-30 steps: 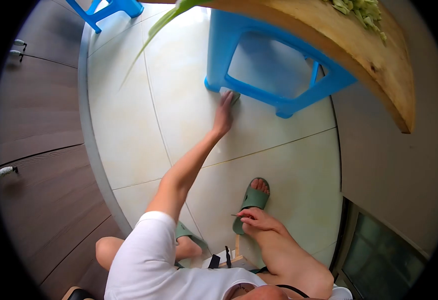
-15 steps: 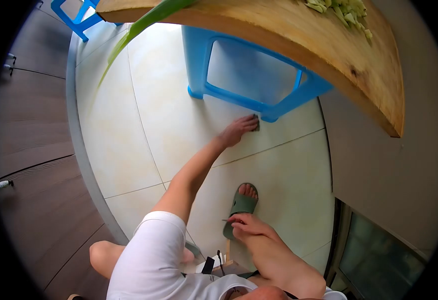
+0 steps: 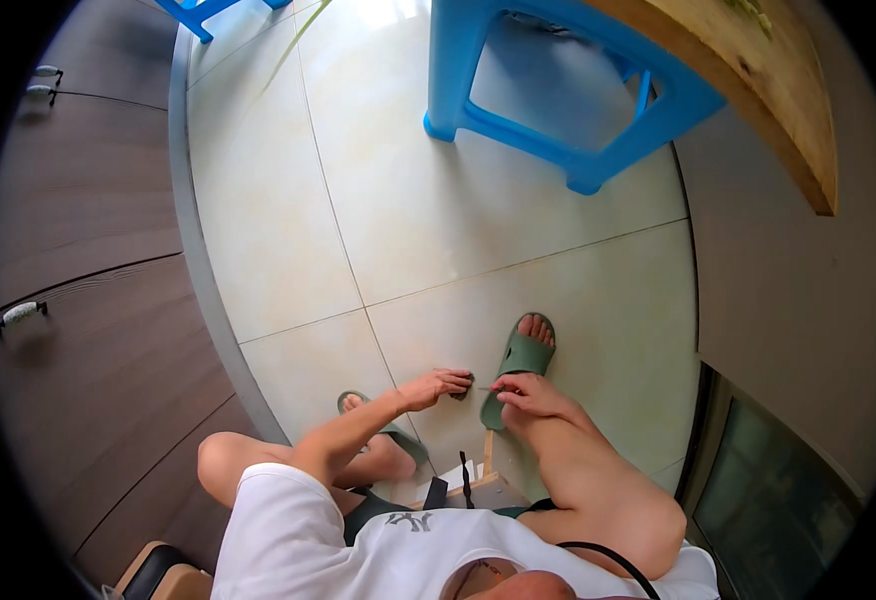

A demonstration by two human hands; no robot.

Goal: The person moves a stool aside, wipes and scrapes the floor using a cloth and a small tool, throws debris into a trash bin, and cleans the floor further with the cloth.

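Observation:
My left hand point(image 3: 436, 387) is low over the floor between my feet, its fingers closed on a small dark piece point(image 3: 462, 387) that I cannot identify. Just to the right, my right hand point(image 3: 524, 394) rests by my right knee. A thin object point(image 3: 487, 388) sticks out from its pinched fingers toward the left hand; most of it is hidden. The two hands are close but apart. Green slippers point(image 3: 528, 352) are on my feet.
A blue stool point(image 3: 518, 140) stands ahead under a wooden board point(image 3: 758, 95) with chopped green pieces at its top edge. Another blue stool point(image 3: 203, 14) is at the top left. Brown cabinets point(image 3: 88, 200) line the left side; a glass-panelled frame point(image 3: 773, 480) is at the lower right.
My left hand has drawn back from the floor beside the blue stool to near my right hand, bringing the dark piece. The right hand stays by the knee. The view has shifted.

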